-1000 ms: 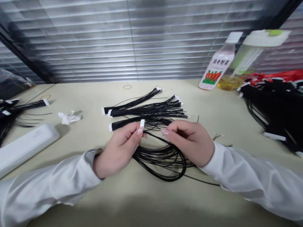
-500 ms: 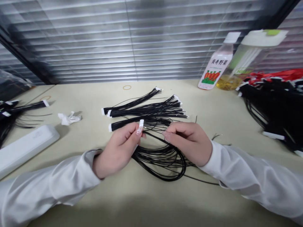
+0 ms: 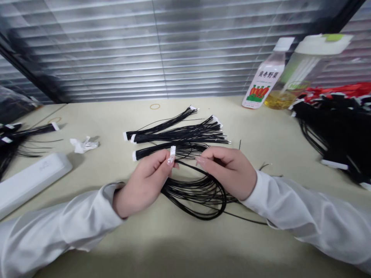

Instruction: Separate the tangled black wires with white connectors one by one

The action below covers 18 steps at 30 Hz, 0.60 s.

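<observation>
My left hand (image 3: 142, 185) pinches a small white connector (image 3: 173, 151) upright between thumb and fingers. Black wires run down from it into a loose loop of thin black wires (image 3: 199, 197) lying on the table between my hands. My right hand (image 3: 227, 172) is closed around some of these wires, close to my left hand. Its fingertips partly hide the strands. Just beyond my hands lie several bundles of black wires with white ends, one of them (image 3: 179, 134) near the top of the group.
A white plastic case (image 3: 31, 183), crumpled tissue (image 3: 84, 144) and wire bundles (image 3: 29, 131) lie at left. A large black wire heap (image 3: 333, 131) sits at right. A rubber band (image 3: 155, 106), a vegetable-juice bottle (image 3: 259, 83) and a clear jug (image 3: 304, 73) stand behind.
My right hand has shifted slightly left, closer to my left hand. The wire loop looks a little tighter. My left hand keeps the white connector.
</observation>
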Available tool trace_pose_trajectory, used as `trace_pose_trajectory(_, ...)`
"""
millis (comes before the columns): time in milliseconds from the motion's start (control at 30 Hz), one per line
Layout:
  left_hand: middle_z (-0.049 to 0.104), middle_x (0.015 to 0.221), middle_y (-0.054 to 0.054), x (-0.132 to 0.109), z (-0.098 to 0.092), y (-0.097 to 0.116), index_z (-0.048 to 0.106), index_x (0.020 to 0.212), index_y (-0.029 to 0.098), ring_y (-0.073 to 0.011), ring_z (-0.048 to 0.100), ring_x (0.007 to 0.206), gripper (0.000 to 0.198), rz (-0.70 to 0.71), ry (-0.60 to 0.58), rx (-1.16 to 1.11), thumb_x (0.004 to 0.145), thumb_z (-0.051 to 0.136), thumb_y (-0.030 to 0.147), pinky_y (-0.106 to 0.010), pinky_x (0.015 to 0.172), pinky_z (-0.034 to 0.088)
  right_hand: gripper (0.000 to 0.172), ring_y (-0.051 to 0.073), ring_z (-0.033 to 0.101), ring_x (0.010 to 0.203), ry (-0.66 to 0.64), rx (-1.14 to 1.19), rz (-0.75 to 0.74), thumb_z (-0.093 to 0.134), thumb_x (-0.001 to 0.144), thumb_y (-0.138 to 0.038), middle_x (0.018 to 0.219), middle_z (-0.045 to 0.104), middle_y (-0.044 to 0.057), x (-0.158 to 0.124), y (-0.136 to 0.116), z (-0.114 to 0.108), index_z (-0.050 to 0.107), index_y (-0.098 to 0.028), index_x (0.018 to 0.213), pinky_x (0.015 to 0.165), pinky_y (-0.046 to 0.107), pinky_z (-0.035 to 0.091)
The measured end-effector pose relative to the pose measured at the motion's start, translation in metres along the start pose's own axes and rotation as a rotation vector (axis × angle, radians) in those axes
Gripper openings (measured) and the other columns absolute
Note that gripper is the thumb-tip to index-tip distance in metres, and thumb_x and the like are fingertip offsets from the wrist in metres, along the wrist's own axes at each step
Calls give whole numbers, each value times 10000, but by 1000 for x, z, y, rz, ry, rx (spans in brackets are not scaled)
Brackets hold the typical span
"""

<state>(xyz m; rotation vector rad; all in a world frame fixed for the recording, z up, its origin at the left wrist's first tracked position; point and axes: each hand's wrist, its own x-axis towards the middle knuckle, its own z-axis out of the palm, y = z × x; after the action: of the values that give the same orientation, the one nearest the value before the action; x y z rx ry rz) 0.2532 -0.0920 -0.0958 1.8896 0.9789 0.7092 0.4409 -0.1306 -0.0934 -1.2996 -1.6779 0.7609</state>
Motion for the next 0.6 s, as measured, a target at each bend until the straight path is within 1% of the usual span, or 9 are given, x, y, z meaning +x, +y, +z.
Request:
trace_pose_trajectory(133,372,605,25,0,-1,1,408,661,150,-61,320,550,300,29,-25,11,867,334,355,-179,506,284,224,87,434,551,-7,-24,-16,497,801,-291,584,517,0,2,2,1,555,-137,649,532,218,370)
trace_pose_trajectory(333,343,606,31,0,-2,4,378,640,150,-59,297,554,287,88,-65,61,867,348,324,-184,517,276,209,87,447,560,-24,-47,-43,498,803,-268,594,534,0,2,3,1,572,-133,662,541,216,372)
trace_pose_trajectory(467,334,602,35,0,-1,5,376,646,155,-65,291,547,276,85,-104,42,864,348,323,-192,523,277,205,85,446,555,-43,-50,-35,508,797,-260,590,538,-2,1,2,0,581,-130,656,531,211,367)
trace_pose_trajectory(600,361,618,33,1,-1,5,397,661,154,-68,304,558,264,81,-127,37,863,345,316,-192,542,293,202,81,449,553,-41,-53,-37,511,796,-248,590,541,-1,1,2,0,591,-122,661,532,206,369)
